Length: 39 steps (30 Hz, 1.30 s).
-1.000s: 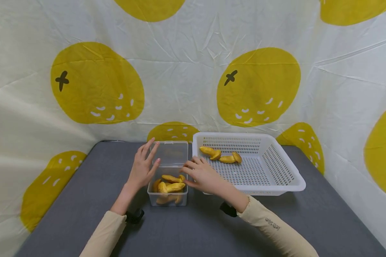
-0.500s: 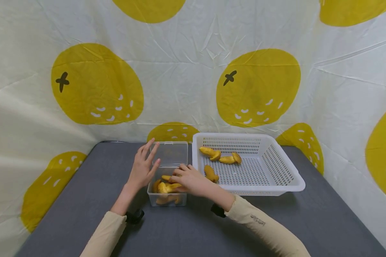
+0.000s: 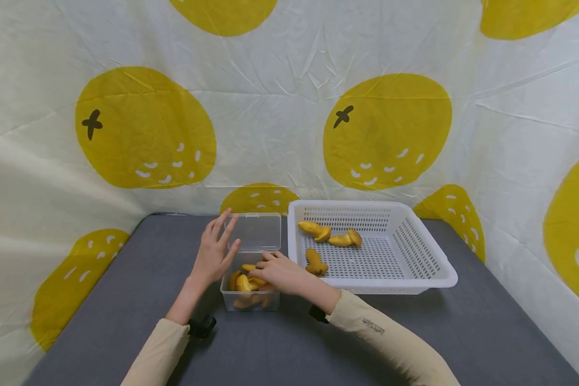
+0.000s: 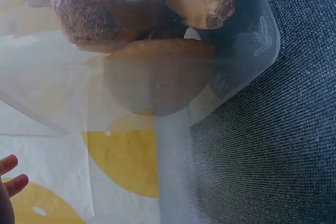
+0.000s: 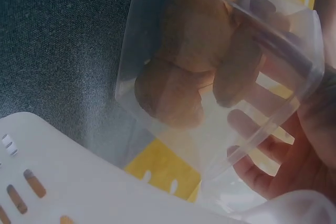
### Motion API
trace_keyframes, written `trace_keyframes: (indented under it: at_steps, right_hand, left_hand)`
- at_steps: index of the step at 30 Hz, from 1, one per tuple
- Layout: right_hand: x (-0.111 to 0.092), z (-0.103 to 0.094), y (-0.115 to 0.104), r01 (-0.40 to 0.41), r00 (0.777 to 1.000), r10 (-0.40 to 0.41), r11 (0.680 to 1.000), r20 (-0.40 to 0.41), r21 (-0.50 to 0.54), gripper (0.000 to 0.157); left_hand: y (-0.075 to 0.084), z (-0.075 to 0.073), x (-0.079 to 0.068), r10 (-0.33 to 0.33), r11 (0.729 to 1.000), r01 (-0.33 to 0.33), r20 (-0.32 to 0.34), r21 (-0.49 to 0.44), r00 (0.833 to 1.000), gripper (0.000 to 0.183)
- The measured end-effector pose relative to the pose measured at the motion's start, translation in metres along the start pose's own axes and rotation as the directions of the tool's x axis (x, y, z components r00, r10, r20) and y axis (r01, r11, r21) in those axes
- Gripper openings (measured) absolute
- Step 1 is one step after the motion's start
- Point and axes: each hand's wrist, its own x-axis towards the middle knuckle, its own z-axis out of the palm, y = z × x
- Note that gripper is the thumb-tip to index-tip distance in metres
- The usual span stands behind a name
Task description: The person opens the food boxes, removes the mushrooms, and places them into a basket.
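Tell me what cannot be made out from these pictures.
Head: how many mushrooms the box holds; overlap and the right hand hide some.
Head: whether this hand grips one; its back hides this.
Left wrist: most of the left hand, past left edge.
Right wrist: most of the basket, past frame edges.

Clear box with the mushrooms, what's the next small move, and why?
Probably have the right hand secure one mushroom and lift it: its fingers reach into the clear box and the lid is open, though whether they grip one is unclear.
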Motion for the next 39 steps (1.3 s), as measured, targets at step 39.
trace_keyframes:
  at_steps: [39]
  right_hand:
    - [-0.016, -0.003, 0.007, -0.047, 0.896, 0.072, 0.997, -0.439, 0.068, 0.031]
  left_hand:
    - [0.004, 0.004, -0.002, -0.035, 0.999, 0.035, -0.006, -0.026, 0.999, 0.054]
